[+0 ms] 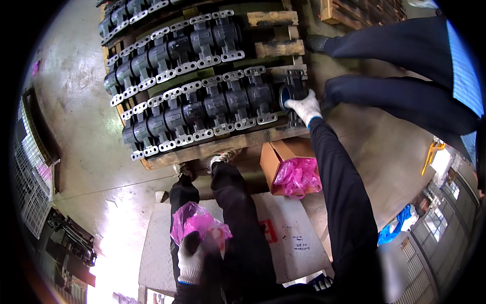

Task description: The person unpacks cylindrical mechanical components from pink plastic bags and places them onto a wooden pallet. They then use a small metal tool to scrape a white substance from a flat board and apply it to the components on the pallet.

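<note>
My left hand (191,260), in a white knit glove with a dark palm, is closed on a crumpled pink plastic bag (198,221) above my left leg. Stretched forward, my gloved right hand (305,107) grips the rim of a black metal housing (294,83) at the right end of the nearest row. The thumb lies toward its round opening; the other fingers are partly hidden behind it. Beside it stand several like black housings (216,105) with silver drilled flanges, lined up on a wooden pallet (202,153).
An open cardboard box (272,163) of pink bags (297,177) stands by the pallet's near edge. Under my legs is a grey-white board (288,228). Another person's dark-trousered legs (400,48) are at the right. Wire mesh (33,177) stands far left, more pallets (359,12) at the back.
</note>
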`<state>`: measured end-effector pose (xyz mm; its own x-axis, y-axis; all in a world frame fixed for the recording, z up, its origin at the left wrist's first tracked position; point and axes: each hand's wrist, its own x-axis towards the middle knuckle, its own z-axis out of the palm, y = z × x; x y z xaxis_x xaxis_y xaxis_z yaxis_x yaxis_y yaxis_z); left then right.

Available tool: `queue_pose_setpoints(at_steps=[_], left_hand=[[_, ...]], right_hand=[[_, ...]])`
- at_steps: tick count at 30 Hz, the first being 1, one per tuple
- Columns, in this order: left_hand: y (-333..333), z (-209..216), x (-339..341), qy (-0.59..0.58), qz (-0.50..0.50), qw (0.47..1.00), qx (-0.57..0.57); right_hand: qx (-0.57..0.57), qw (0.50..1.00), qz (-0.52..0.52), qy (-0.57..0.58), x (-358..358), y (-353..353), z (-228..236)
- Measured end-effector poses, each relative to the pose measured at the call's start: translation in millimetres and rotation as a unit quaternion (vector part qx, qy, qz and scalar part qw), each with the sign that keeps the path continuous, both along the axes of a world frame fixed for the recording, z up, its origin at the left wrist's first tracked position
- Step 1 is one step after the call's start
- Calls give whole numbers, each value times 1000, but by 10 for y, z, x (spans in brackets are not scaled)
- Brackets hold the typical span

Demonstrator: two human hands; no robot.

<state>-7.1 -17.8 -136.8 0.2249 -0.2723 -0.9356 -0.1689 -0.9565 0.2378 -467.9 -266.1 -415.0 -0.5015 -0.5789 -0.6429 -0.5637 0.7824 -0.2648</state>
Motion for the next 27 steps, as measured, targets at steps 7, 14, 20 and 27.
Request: queue_pose_setpoints(at_steps=[7, 14, 20, 27], left_hand=[[-90, -109, -132, 1, 40, 998, 43], [-245, -150, -167, -2, 91, 994, 56], [-387, -242, -249, 25, 86, 994, 58], [-478, -282, -237, 0, 69, 996, 57]], right_hand=[[73, 995, 52, -34, 23, -408, -418], [8, 983, 30, -180, -58, -168, -499], [21, 985, 63, -162, -327, 347, -705], [121, 987, -41, -95, 86, 252, -615]])
